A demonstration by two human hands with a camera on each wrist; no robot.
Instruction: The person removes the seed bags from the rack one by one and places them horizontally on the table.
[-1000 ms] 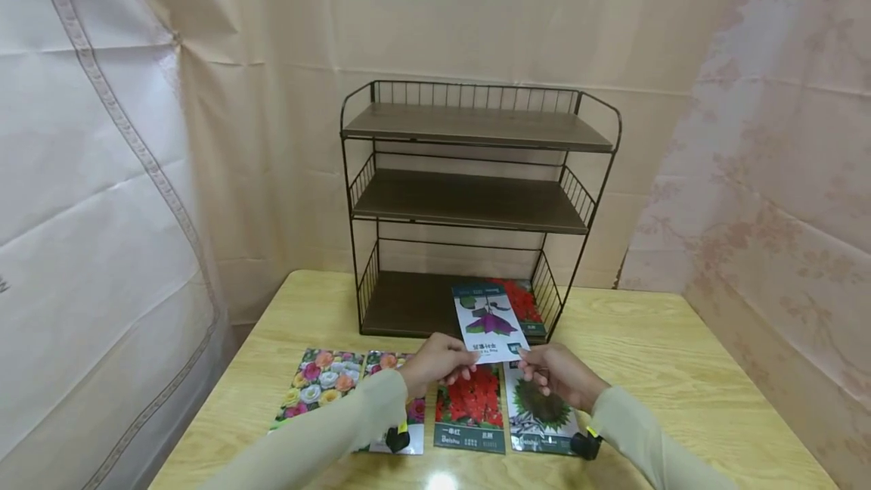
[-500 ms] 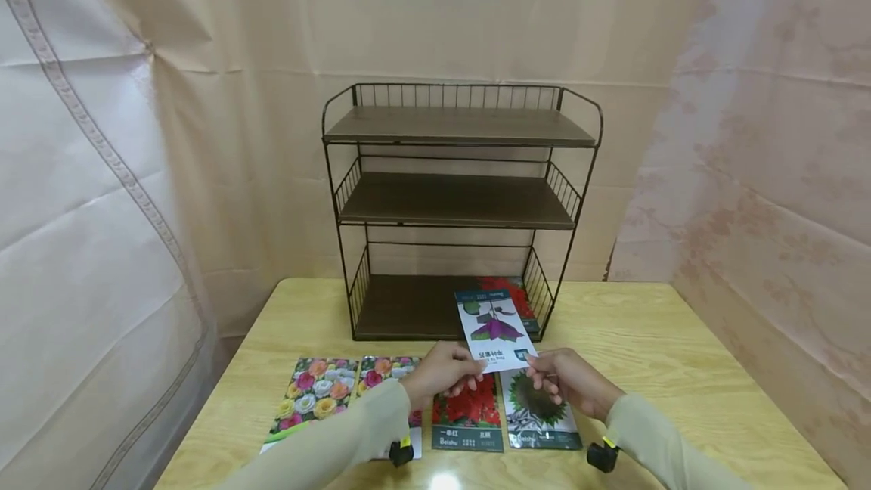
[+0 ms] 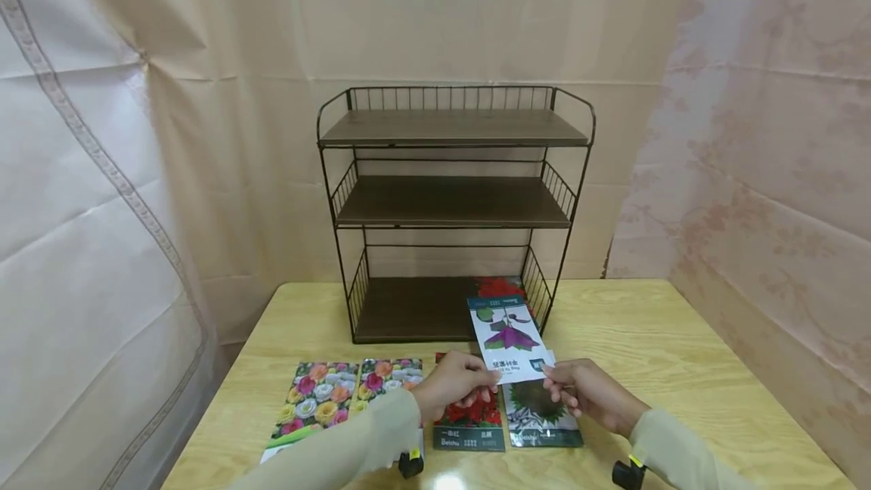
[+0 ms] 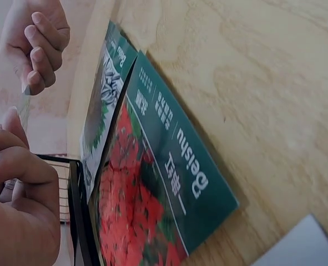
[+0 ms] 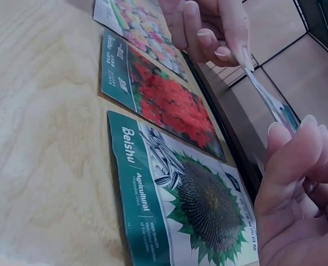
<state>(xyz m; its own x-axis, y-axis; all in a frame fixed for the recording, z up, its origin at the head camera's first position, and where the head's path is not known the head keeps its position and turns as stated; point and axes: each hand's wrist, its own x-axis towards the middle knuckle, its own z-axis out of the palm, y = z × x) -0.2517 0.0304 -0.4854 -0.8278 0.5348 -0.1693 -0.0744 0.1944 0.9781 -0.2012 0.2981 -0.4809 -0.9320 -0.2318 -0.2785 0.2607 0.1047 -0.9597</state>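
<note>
Both hands hold up a white seed packet point(image 3: 509, 339) printed with a purple flower; its lettering is upside down in the head view. My left hand point(image 3: 456, 386) pinches the near left corner and my right hand point(image 3: 593, 393) the near right corner. The right wrist view shows the held packet point(image 5: 269, 95) nearly edge-on between the hands. Beneath them on the table lie a red-flower seed packet point(image 3: 469, 441) and a sunflower seed packet point(image 3: 540, 407). The held packet's far end overlaps the lower shelf's front edge in the head view.
A three-tier metal-framed rack point(image 3: 452, 204) with brown boards stands at the back of the wooden table point(image 3: 633, 354). Another red-flower packet point(image 3: 500, 286) lies on its bottom shelf at the right. Two rose-pattern packets point(image 3: 316, 395) lie at the left. Cloth hangs all around.
The held packet and both hands have moved a little toward me and to the right, away from the rack. The head view has shifted slightly. Both hands keep their pinch.
</note>
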